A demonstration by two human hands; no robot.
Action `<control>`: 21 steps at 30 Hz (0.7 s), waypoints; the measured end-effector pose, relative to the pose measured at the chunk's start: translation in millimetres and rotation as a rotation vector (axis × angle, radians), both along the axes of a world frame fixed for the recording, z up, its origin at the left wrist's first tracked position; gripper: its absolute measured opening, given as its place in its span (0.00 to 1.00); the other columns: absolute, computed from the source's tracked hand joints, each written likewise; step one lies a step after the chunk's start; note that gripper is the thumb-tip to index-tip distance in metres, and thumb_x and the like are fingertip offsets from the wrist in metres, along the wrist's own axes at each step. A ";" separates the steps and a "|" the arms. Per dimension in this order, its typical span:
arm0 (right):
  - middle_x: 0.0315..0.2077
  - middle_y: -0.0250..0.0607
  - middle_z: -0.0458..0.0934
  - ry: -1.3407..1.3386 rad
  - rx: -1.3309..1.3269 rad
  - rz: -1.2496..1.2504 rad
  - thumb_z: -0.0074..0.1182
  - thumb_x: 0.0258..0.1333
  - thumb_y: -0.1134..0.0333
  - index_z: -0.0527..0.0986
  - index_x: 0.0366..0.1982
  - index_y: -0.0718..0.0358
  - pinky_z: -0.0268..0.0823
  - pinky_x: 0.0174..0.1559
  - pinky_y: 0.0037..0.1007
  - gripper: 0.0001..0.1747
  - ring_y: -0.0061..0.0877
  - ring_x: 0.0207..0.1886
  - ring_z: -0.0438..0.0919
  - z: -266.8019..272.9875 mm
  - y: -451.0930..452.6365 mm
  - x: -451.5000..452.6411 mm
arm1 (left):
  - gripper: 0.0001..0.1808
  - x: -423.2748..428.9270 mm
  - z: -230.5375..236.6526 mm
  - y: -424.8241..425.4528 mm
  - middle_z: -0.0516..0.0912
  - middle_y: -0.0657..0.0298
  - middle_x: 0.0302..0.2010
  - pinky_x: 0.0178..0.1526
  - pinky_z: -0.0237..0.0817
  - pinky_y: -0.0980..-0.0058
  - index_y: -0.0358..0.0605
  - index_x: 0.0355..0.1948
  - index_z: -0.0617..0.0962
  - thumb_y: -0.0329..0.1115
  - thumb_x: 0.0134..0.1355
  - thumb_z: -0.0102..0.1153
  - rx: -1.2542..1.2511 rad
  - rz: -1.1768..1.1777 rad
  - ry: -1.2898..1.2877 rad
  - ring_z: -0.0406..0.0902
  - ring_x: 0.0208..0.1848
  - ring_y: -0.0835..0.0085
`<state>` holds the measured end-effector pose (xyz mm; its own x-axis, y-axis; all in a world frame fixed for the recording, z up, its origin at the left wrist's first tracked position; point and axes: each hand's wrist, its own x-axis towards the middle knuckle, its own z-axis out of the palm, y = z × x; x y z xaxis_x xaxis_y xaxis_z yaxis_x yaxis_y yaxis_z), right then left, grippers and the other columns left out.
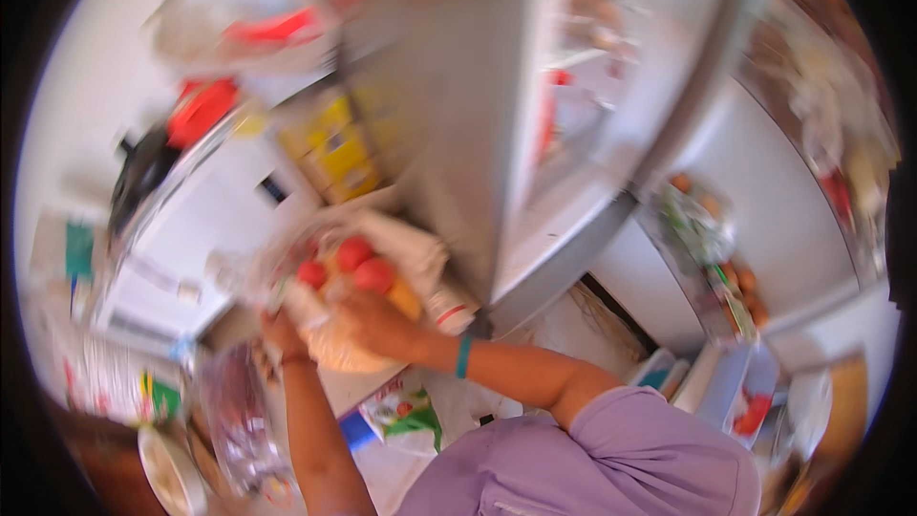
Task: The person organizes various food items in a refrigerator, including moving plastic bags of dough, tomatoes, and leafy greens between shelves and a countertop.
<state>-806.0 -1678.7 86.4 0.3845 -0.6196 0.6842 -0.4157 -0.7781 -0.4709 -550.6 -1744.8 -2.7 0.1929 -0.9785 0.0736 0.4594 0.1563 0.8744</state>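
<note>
Before me is a clear plastic bag (269, 251) holding several round red fruits or vegetables (372, 274), with yellow-orange produce (405, 299) beside them. My left hand (281, 330) is at the bag's near left side, close to a whitish bundle; blur hides what its fingers hold. My right hand (376, 322), with a teal band on its wrist, lies over the yellow-orange contents just below the red ones. Its fingertips are blurred, so its grasp is unclear. A beige roll or wrapped bundle (423, 251) lies to the right of the bag.
An open refrigerator (573, 229) stands at the upper right; its door shelf holds eggs (746, 279) and bagged items. At left are a white appliance (208, 222), a purplish plastic bag (240, 408) and a white bowl (168, 473). Yellow boxes (340, 150) stand behind the produce.
</note>
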 end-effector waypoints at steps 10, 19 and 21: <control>0.51 0.49 0.60 -0.248 0.616 0.160 0.52 0.42 0.70 0.55 0.55 0.64 0.58 0.53 0.34 0.35 0.39 0.53 0.62 94.2 90.6 -97.6 | 0.15 -155.6 186.0 155.5 0.73 0.53 0.41 0.42 0.62 0.72 0.31 0.41 0.71 0.32 0.56 0.52 -0.058 0.520 -0.530 0.70 0.41 0.68; 0.54 0.47 0.53 -0.619 0.894 0.193 0.59 0.40 0.68 0.40 0.60 0.60 0.61 0.49 0.30 0.50 0.30 0.53 0.61 98.7 154.7 -229.3 | 0.14 -312.3 189.2 192.2 0.73 0.50 0.39 0.46 0.59 0.70 0.32 0.42 0.70 0.29 0.56 0.51 -0.364 -0.049 -0.811 0.70 0.41 0.62; 0.53 0.46 0.56 -0.582 0.862 -0.034 0.60 0.39 0.68 0.43 0.60 0.61 0.59 0.52 0.29 0.49 0.28 0.53 0.61 81.6 165.5 -262.5 | 0.07 -360.3 189.4 189.4 0.70 0.64 0.31 0.37 0.61 0.79 0.37 0.33 0.69 0.25 0.53 0.51 -0.335 -0.169 -0.796 0.66 0.33 0.76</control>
